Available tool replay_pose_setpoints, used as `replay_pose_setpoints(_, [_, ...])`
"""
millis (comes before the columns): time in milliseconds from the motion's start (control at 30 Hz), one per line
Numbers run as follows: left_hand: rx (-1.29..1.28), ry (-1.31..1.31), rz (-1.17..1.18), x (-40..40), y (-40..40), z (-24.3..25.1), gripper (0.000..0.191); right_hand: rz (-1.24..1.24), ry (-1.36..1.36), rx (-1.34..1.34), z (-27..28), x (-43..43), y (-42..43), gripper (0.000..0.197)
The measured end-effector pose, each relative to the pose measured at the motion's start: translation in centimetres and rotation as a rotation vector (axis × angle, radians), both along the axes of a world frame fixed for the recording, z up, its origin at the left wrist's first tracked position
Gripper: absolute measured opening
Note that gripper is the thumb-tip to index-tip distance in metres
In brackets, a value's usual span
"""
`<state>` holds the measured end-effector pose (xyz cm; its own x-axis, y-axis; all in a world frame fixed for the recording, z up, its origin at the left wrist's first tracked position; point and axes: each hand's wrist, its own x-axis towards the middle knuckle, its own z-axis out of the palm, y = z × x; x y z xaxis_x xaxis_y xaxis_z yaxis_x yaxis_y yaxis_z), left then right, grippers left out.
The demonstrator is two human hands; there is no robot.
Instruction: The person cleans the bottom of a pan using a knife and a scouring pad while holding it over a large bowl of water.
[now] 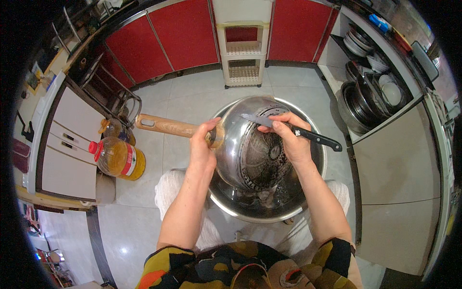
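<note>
A metal saucepan (231, 159) is tilted over a wide steel basin (234, 213), its outer base facing up at me. Blackened scorch marks cover much of that base. My left hand (204, 142) grips the pan where its wooden handle (169, 125) joins the body. In my right hand (294, 139) is a knife with a black riveted handle (319, 138). The knife's blade (254, 118) lies against or just above the pan's upper side, with pale residue near its tip. Dark water and a wet, unclear object show in the basin below the pan.
On the tiled floor at left stands a large bottle of yellow oil (121, 159) with a red cap. A plastic shelf rack (245, 54) stands ahead by red cabinets (180, 32). To the right, an open cupboard holds stacked bowls (357, 43) and metal pots (348, 108).
</note>
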<state>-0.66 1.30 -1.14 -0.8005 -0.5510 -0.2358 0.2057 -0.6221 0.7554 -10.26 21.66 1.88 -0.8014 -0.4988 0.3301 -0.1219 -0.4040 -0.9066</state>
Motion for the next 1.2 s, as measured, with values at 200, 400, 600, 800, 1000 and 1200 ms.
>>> replay_pose_setpoints(200, [-0.014, -0.034, 0.020, -0.4, 0.4, 0.4, 0.031, 0.038, -0.044, -0.015, -0.3, -0.4, 0.3, 0.013])
replay_pose_setpoints(400, [0.033, -0.071, 0.014, -0.8, 0.3, 0.7, 0.026, -0.076, -0.045, 0.013, -0.1, -0.5, -0.1, 0.015])
replay_pose_setpoints(600, [-0.007, -0.028, 0.002, -0.9, -0.2, -0.2, 0.025, -0.042, -0.001, 0.010, 0.5, -0.5, 0.4, 0.014])
replay_pose_setpoints(800, [-0.013, -0.047, 0.005, -1.1, 0.3, 0.7, 0.026, -0.005, -0.001, 0.028, -0.1, -0.3, 0.3, 0.015])
replay_pose_setpoints(1000, [-0.048, -0.047, 0.002, -1.1, 0.5, 1.0, 0.030, -0.046, -0.020, -0.005, 0.5, -0.4, 0.3, 0.014])
replay_pose_setpoints(1200, [-0.045, -0.034, 0.001, -1.1, 0.5, 1.0, 0.028, 0.015, 0.047, 0.062, -0.2, -0.4, 0.4, 0.014])
